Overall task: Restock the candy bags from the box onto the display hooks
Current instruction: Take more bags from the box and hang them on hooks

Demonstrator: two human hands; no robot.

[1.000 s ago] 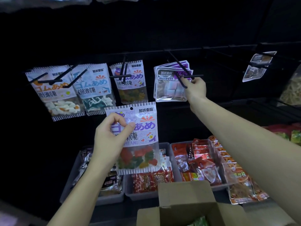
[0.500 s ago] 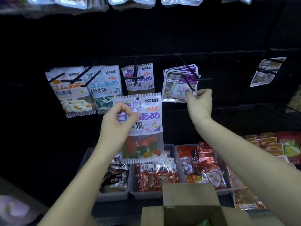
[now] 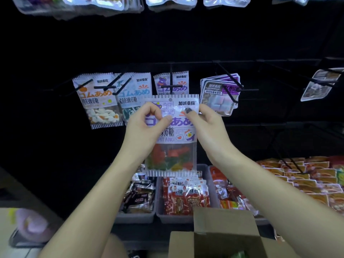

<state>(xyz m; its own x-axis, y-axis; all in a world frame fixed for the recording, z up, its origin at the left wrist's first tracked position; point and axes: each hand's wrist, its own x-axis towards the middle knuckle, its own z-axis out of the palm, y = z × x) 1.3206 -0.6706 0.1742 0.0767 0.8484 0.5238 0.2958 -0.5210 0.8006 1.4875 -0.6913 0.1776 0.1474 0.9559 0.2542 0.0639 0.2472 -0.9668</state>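
Note:
A white and purple candy bag [image 3: 172, 146] with red and green gummies hangs between my hands, just below the black display hook [image 3: 171, 84]. My left hand [image 3: 145, 125] pinches its upper left part. My right hand [image 3: 206, 123] pinches its upper right edge. The bag's hang hole sits at its top centre, under a matching bag [image 3: 178, 81] on that hook. The open cardboard box [image 3: 223, 233] stands at the bottom centre.
More candy bags hang on hooks to the left [image 3: 98, 101] and a purple marshmallow pack [image 3: 219, 94] to the right. Grey bins [image 3: 175, 218] of red snack packets line the shelf below. Other packs hang overhead.
My right hand left the marshmallow hook, came down left and took the bag's right edge. The bag rose a little toward the hook.

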